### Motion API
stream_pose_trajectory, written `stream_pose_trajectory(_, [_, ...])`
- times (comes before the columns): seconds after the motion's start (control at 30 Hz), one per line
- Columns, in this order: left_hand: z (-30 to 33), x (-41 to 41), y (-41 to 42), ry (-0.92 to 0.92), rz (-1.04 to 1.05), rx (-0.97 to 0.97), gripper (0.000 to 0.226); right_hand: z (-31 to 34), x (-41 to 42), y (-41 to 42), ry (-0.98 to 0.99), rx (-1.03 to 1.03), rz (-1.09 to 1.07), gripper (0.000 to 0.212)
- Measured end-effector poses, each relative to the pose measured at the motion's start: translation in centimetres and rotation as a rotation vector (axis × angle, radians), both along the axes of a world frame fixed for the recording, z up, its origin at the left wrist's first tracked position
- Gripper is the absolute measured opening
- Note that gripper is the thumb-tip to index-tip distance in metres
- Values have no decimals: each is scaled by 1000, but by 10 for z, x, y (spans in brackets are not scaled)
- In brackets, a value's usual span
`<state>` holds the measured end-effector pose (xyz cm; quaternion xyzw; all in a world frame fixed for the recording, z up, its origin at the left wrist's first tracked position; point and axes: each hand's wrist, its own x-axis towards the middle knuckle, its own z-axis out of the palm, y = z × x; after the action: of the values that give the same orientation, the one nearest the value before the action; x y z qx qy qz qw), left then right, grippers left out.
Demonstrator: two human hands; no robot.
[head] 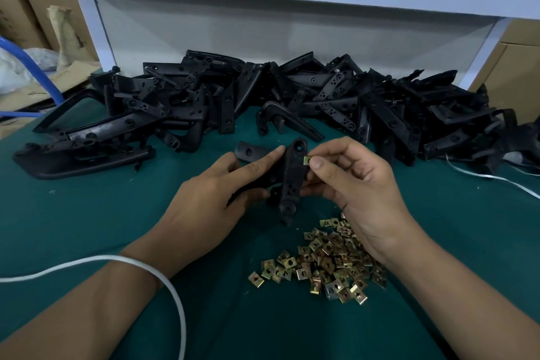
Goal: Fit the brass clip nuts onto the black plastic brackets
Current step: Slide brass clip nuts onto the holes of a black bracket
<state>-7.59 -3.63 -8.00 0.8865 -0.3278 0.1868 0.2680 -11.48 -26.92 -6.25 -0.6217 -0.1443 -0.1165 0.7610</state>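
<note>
1. The left hand (pixel 217 181) gripped a black bracket (pixel 290 181) above the green table (pixel 87 213).
2. The right hand (pixel 347 181) pinched a brass clip nut (pixel 306 159) against the bracket's upper edge.
3. The nut looked light, stiff and slippery, best held by its flat sides.
4. Loose nuts (pixel 324 260) lay below.

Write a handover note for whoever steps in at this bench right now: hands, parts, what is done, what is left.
Left hand: grips the black bracket above the green mat, index finger straight along it.
Right hand: pinches one brass clip nut against the bracket's right edge near its upper end; whether it is seated cannot be told.
Loose clip nuts: heap on the mat under the right wrist.
Bracket pile: along the back of the mat.
Done: no finished brackets can be told apart.
Left: push this nut on, then work through the pile.
</note>
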Motion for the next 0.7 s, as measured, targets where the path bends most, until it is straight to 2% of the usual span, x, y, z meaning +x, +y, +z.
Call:
stream_pose_trajectory(0.3, [2, -4, -2, -90, 83, 79, 65, -4, -4, 8, 32, 33, -106, 9])
stream_pose_trajectory(0.43, [4, -8, -4, -114, 130, 110, 62, -4, -5, 10, 50, -37, -185, 2])
stream_pose_trajectory(0.7, [7, -12, -8, -127, 178, 153, 62, -1, -9, 13, 99, -108, -249, 5])
